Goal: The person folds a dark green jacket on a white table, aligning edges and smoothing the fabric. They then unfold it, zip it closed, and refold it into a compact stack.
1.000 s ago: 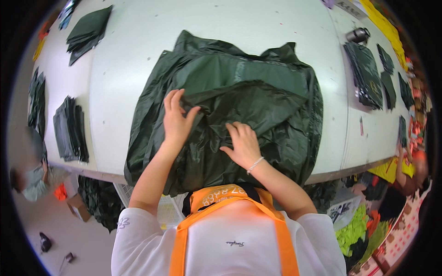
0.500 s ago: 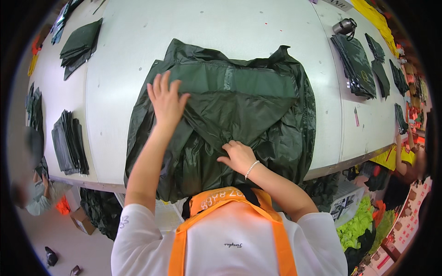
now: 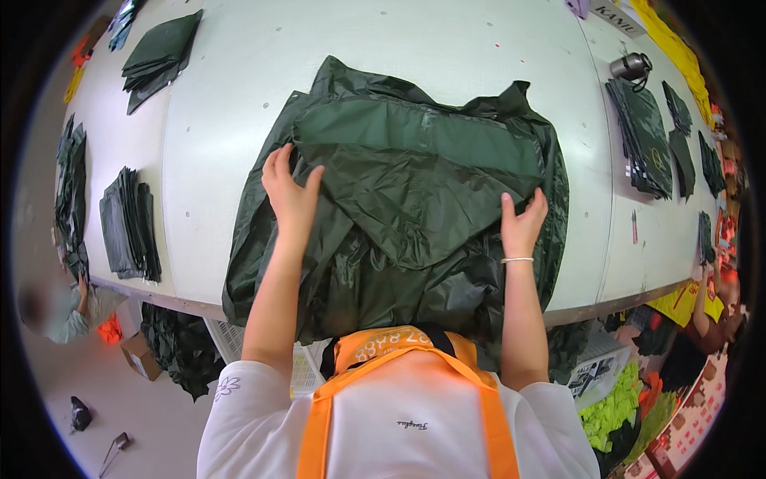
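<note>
1. Far left on the white worktable (image 3: 215, 120): stacks of folded dark green fabric pieces (image 3: 128, 227), with another stack (image 3: 159, 52) at the top corner.
2. The left hand (image 3: 289, 195) lies flat and open on the large, crumpled dark green thin waterproof garment (image 3: 407, 199), fingers spread at the left end of its folded upper panel, gripping nothing.
3. The garment covers the table's middle; its lower edge hangs over the near rim.
4. To smooth it well, I judge both palms should press outward evenly, keeping the fold line straight.
5. The right hand (image 3: 523, 223), wearing a thin bracelet, is open too, fingertips on the panel's right edge.
6. Far right: flat dark green packets (image 3: 642, 136) in a row, a yellow strip (image 3: 678, 48) along the table's edge, and a white sign (image 3: 618, 14) at the top.
</note>
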Available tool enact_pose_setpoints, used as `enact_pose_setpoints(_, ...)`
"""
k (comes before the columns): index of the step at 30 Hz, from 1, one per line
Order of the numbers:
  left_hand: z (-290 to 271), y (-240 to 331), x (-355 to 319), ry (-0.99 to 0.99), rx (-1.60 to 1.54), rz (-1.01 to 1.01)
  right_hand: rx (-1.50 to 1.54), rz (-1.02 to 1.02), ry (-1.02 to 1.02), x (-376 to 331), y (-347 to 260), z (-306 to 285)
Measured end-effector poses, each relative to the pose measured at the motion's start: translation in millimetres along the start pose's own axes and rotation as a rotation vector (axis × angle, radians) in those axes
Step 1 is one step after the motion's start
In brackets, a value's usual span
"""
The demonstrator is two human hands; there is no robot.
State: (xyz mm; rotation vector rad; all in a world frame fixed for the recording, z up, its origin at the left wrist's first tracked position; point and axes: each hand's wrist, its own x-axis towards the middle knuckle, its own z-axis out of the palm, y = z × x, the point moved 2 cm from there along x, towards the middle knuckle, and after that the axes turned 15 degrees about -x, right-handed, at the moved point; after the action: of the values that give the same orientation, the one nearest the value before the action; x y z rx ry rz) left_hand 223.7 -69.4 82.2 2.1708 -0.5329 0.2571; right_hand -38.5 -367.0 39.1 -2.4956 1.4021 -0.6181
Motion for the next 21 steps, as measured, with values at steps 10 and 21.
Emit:
enact_pose_setpoints(10,42.1,37.7,45.5,0.014,-1.186,-0.342,0.694,-0.056,-0.163,50.1,-110.3,-16.1)
enact_pose_setpoints(21,123.4,77.1,-32.1,-0.773,-0.269,0.165,0.174,-0.638,-0.719,-31.3,-115.8,-6.7)
